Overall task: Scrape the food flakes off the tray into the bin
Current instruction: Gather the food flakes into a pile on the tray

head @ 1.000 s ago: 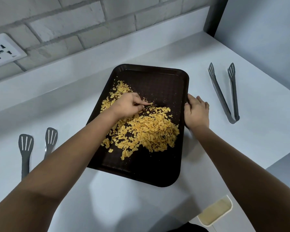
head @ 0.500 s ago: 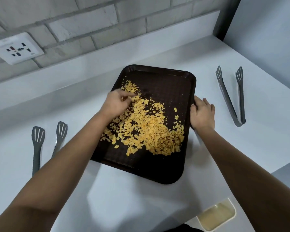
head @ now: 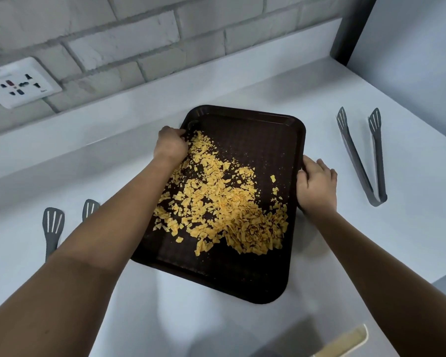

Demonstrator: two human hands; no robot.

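Both hands worked the dark tray (head: pixel 273 274) on the white worktop (head: pixel 410 228): the left hand (head: pixel 171 144), fingers curled, raked yellow flakes (head: pixel 224 202) from the far-left corner; the right hand (head: pixel 316 186) gripped the right rim. Sweeping nearward in full strokes toward the bin (head: pixel 345 342) looked best.

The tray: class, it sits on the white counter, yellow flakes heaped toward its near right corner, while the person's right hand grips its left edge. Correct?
Not quite. The head view shows the right hand gripping the tray's right edge; the rest stands.
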